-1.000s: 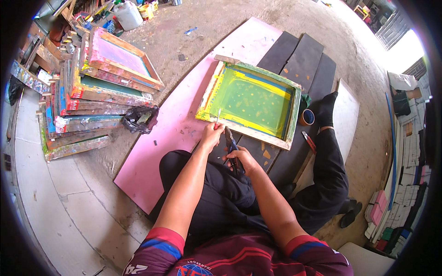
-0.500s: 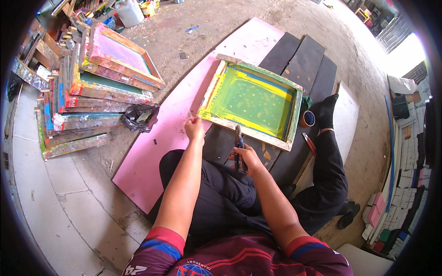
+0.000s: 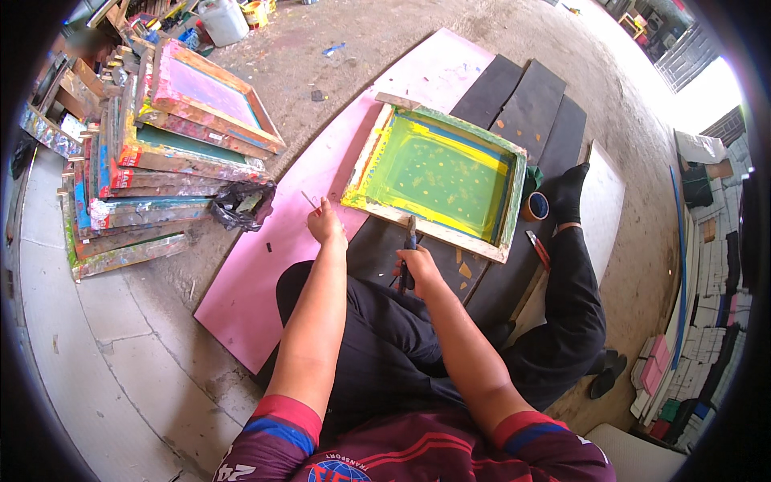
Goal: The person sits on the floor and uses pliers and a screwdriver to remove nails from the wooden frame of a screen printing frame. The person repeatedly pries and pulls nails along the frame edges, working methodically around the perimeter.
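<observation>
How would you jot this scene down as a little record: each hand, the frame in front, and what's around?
Left hand: holds a slim tool, exact kind unclear, above the pink board
Right hand: grips pliers, head pointing toward the frame
Screen-printing frame: wooden, green mesh, yellow smears; lies across the pink board and dark panels
Right of frame: tape roll, red box cutter
Left side: stacked frames, black plastic bag

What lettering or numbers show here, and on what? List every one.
Wording not copied out; places only.
Maroon shirt: white lettering above a blue globe emblem, red across it.
Left sleeve: white numerals.
Right sleeve: partial white mark, unreadable.
Stacked frames: pale marks on red patches, too small to read.
</observation>
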Action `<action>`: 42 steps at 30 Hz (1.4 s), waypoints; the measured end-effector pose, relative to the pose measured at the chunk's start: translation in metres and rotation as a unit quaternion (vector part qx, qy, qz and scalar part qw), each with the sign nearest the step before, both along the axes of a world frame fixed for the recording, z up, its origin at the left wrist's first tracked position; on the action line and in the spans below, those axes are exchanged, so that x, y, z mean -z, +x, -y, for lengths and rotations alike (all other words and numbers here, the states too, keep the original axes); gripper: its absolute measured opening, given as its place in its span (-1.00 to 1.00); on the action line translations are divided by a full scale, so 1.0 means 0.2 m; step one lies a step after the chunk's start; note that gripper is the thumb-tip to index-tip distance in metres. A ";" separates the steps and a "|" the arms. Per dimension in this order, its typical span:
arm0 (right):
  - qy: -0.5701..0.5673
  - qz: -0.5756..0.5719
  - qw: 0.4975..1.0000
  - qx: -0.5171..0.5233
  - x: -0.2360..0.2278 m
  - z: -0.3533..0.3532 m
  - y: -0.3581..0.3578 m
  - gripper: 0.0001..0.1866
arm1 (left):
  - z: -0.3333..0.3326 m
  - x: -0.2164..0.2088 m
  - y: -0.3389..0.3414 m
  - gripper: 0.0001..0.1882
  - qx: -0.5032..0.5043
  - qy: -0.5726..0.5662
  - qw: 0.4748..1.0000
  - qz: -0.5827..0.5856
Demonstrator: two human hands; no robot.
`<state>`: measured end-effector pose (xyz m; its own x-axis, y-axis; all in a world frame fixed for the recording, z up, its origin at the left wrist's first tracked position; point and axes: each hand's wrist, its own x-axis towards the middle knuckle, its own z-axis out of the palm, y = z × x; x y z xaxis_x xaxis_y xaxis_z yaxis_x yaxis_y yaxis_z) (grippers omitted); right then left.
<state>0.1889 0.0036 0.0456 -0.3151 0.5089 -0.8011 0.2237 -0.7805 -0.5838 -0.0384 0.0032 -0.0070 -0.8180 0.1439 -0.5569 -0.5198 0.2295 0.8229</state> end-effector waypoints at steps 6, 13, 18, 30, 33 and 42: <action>-0.010 0.053 0.998 0.036 0.03 0.02 -0.11 -0.66 | 0.00 -0.08 0.08 -0.54 0.027 0.002 0.999 -0.038; 0.002 -0.001 0.999 0.051 0.09 0.04 -0.03 -0.59 | 0.00 -0.09 0.14 -0.55 0.059 0.034 0.996 -0.053; -0.131 -0.190 0.965 0.123 0.10 0.01 0.09 -0.49 | 0.01 -0.10 0.16 -0.61 0.078 0.050 0.995 -0.036; -0.049 -0.196 0.979 -0.029 -0.08 0.07 0.07 -0.48 | 0.04 -0.12 0.32 -0.83 0.405 0.086 0.910 -0.026; -0.050 -0.173 0.983 -0.029 -0.14 0.07 0.05 -0.53 | 0.04 -0.10 0.31 -0.84 0.394 0.073 0.915 -0.049; -0.027 -0.055 0.998 -0.008 -0.10 0.06 0.04 -0.55 | 0.01 -0.10 0.09 -0.72 0.104 0.004 0.995 -0.009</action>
